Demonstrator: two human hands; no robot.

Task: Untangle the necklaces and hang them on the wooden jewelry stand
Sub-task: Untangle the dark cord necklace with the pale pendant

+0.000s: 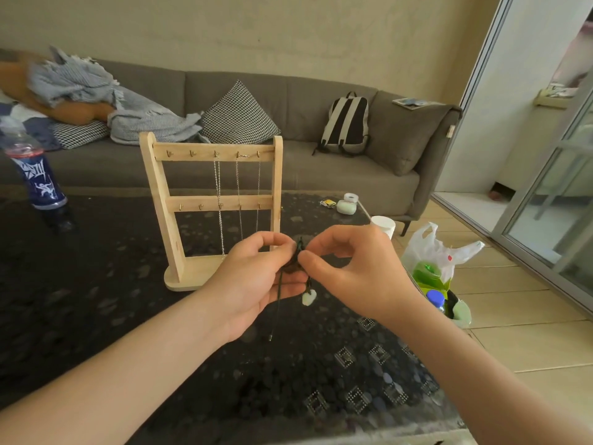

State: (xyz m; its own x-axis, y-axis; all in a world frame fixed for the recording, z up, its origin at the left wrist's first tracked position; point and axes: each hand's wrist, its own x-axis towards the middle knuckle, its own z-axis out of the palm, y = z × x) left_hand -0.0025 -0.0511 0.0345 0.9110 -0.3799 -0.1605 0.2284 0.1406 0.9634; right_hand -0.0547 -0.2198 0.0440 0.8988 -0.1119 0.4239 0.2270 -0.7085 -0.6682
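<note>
Both hands' fingers (282, 244) pinch the dark cord necklace (296, 255).

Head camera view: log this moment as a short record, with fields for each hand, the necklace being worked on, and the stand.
left hand: pinches the tangle of the dark cord necklace
right hand: pinches the same tangle from the other side
pendant: pale green pendant hangs below the hands
stand: wooden jewelry stand upright on the dark table, behind the hands
hung: silver chains on the three rightmost top-rail hooks
free top hooks: the two leftmost
</note>
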